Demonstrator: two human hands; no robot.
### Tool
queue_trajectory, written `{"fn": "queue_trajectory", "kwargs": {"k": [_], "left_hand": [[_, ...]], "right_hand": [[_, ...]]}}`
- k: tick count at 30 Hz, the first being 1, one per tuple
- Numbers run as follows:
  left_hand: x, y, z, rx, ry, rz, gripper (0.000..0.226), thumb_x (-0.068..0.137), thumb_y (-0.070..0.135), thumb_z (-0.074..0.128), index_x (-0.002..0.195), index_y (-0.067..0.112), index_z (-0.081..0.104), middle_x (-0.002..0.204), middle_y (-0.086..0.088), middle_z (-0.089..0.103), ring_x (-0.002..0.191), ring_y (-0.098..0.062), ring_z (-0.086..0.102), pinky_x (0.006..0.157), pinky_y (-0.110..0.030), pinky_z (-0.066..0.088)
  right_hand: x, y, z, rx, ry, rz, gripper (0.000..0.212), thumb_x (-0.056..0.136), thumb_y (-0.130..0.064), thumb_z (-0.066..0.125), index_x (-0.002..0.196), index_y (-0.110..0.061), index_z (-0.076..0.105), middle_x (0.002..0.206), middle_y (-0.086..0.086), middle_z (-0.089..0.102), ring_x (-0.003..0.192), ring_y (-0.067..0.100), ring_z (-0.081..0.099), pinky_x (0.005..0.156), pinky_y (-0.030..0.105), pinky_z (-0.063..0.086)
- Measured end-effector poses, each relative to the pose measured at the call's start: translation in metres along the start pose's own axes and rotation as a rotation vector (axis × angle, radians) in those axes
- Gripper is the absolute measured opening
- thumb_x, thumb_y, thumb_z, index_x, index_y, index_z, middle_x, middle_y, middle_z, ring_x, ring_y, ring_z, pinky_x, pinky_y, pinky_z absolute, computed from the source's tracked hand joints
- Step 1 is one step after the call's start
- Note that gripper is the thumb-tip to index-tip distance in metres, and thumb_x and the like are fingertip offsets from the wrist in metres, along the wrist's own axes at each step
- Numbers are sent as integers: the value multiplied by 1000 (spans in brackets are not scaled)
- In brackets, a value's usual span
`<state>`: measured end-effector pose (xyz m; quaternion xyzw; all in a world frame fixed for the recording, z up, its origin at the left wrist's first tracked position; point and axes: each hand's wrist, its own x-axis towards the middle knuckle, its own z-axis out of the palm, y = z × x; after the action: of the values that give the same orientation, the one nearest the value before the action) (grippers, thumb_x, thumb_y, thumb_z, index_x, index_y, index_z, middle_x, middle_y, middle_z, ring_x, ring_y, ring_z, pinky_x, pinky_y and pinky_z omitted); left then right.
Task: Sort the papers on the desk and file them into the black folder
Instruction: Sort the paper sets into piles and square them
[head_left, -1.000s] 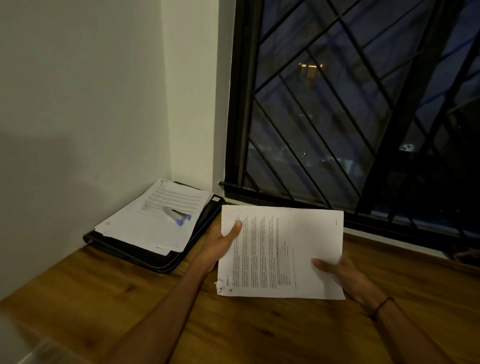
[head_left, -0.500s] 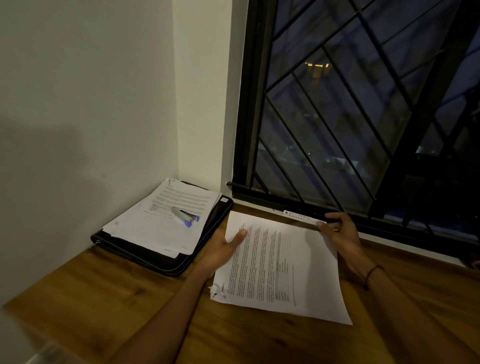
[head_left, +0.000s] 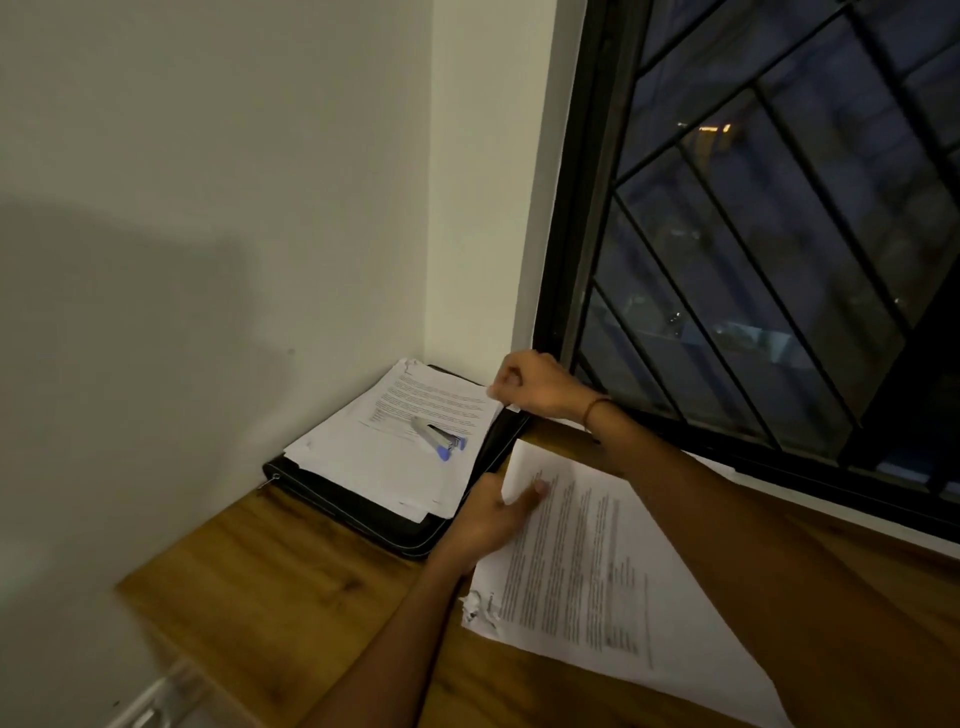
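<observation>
- The right hand (head_left: 537, 385), reaching across to about 12 o'clock of the desk corner, pinches the far right corner of the paper stack (head_left: 395, 441) lying on the black folder (head_left: 374, 512). Its fingers are curled, thumb meeting forefinger on the sheet edge, as far as the dim light lets me judge.
- The left hand (head_left: 491, 519) presses the printed document (head_left: 597, 566) flat on the wooden desk (head_left: 280, 587): thumb on top near the upper left corner, fingers seemingly beneath the edge.
- To do this step well, I would take the stapler (head_left: 439, 437) off the stack before lifting, since it would slide towards 5 o'clock. Lift from the corner slowly, keeping the sheets squared.
- The folder sits in the wall corner at 10 o'clock from the left hand, its zip edge toward the desk front.
- Count: one folder, one stapler, one stack of several sheets, one separate document with a torn lower left corner, two hands.
</observation>
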<state>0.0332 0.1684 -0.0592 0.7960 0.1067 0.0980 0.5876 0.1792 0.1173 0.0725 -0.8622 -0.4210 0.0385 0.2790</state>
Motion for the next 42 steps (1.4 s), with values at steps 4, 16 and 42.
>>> {"fn": "queue_trajectory", "kwargs": {"k": [4,16,42], "left_hand": [[3,-1,-1,1,41,-33,48,95,61,59,110,17,69,99,2,75,92,-15,73,82,-29,59],[16,-9,1,61,45,-45,46,106,30,54,142,2,50,139,-16,59,129,-31,57,101,-35,46],[10,-7,2,-117,-12,68,34,99,43,64,112,13,74,99,-4,80,87,-20,78,83,-40,64]], "right_hand": [[38,-41,47,-224,-242,-47,37,92,-48,71,103,-13,64,111,7,65,98,23,61,74,30,49],[64,-42,95,-301,-393,70,17,92,-18,64,96,-7,52,75,16,70,73,31,69,73,44,63],[-23,-2,32,758,287,542,16,108,-29,28,118,-17,32,86,20,67,57,22,59,52,30,54]]}}
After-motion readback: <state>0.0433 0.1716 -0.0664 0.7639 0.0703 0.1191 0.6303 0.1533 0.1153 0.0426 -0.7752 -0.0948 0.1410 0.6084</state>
